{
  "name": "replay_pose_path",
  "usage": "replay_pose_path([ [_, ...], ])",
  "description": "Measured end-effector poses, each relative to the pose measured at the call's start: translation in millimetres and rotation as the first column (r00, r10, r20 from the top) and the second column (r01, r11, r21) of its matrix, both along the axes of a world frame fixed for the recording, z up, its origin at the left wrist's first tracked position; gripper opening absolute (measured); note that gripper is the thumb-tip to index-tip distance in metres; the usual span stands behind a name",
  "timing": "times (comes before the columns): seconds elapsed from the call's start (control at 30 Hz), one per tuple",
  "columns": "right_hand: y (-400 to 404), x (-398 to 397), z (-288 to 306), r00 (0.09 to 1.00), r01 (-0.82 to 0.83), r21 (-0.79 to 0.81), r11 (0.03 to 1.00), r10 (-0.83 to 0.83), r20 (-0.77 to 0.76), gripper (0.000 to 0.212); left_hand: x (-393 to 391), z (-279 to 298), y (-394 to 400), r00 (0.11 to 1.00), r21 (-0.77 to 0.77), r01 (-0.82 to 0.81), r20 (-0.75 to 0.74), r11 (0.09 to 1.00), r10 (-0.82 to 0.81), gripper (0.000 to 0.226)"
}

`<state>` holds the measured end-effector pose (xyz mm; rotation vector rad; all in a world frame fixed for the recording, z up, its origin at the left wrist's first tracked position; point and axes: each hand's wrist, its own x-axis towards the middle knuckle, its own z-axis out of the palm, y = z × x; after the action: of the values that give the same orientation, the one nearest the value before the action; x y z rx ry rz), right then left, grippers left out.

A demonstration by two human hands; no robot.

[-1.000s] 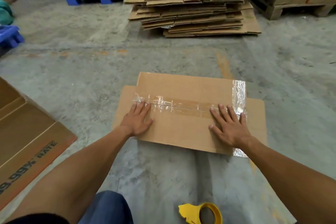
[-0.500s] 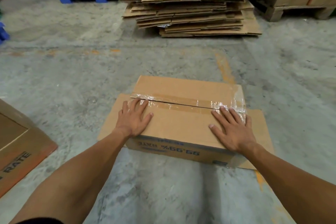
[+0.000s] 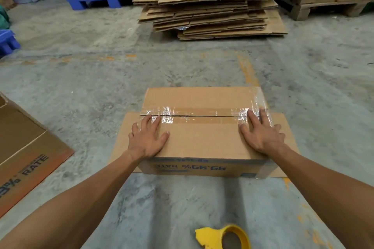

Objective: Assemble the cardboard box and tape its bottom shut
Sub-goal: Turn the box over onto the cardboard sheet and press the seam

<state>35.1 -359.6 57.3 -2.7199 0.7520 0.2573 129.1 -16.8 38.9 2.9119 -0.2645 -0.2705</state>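
A brown cardboard box stands upside down on the concrete floor, its printed text inverted on the near side. Clear tape runs along the centre seam of its closed bottom flaps and down the right end. My left hand lies flat, fingers spread, on the left of the near flap. On the right of that flap my right hand presses flat, its fingertips on the tape. Loose lower flaps stick out at the floor on both sides. A yellow tape dispenser lies on the floor close to me.
An open printed box lies at the left. A tall stack of flattened cardboard stands ahead. Behind it are boxes on a blue pallet and boxes on a wooden pallet at the right.
The box has risen from a flattened look to standing with its near printed side showing. Both hands stay flat on the taped flaps. The view has dropped, showing the dispenser again.
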Motion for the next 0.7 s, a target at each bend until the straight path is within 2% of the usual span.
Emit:
replay_pose_path([
  [0.2, 13.3, -61.4, -1.5, 0.999, -0.007, -0.049, 0.999, 0.009, 0.04, 0.068, -51.0, 8.9, 8.7, 0.999, -0.008, 0.037, -0.009, 0.999, -0.037, 0.075],
  [0.53, 22.4, -138.7, -3.1, 0.997, -0.081, -0.189, 0.979, 0.077, -0.026, 0.069, -142.7, 8.9, 29.3, 0.982, -0.001, -0.052, 0.183, 0.999, 0.052, 0.06],
  [0.63, 12.7, -128.5, -1.5, 0.981, -0.187, -0.204, 0.961, 0.195, 0.02, 0.067, -131.4, 9.1, 34.9, 0.971, 0.061, 0.006, 0.238, 0.998, -0.02, 0.063],
  [0.7, 4.8, -119.6, 0.1, 0.955, -0.29, -0.158, 0.944, 0.297, 0.018, 0.066, -112.3, 7.2, 37.2, 0.979, 0.084, 0.123, 0.156, 0.989, -0.135, 0.068],
])
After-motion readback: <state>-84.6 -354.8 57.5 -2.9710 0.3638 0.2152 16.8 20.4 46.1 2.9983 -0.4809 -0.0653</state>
